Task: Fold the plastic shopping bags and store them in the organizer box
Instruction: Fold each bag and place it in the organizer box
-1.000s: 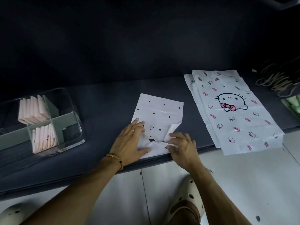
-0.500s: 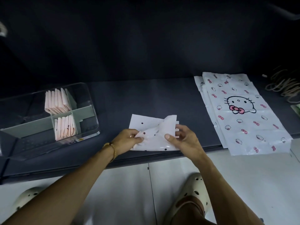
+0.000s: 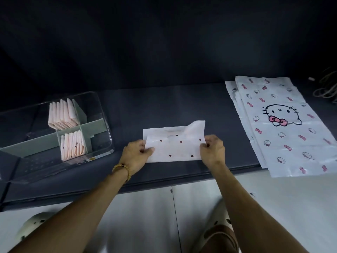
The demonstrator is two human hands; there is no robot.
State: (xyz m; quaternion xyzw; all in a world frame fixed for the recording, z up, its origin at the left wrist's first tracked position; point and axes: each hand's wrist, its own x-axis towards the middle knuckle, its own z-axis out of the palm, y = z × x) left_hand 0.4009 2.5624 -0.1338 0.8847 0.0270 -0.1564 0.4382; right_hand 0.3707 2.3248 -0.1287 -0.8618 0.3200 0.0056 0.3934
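A white dotted plastic bag (image 3: 175, 145) lies half-folded on the dark table, a loose flap standing up at its far right corner. My left hand (image 3: 135, 154) pinches its left edge and my right hand (image 3: 212, 148) pinches its right edge. The clear organizer box (image 3: 102, 114) with grey dividers stands to the left; folded pink bags (image 3: 63, 114) fill two of its compartments. A stack of flat white bags (image 3: 277, 125) printed with a cartoon cat lies to the right, overhanging the table's front edge.
The dark table (image 3: 182, 105) runs across the view with a dark wall behind it. Coiled cords (image 3: 326, 86) lie at the far right. Pale floor tiles and my light clogs (image 3: 31, 227) show below the table edge.
The dotted bag has been folded over into a wide low rectangle. Both hands moved from its near edge out to its left and right edges and now pinch them.
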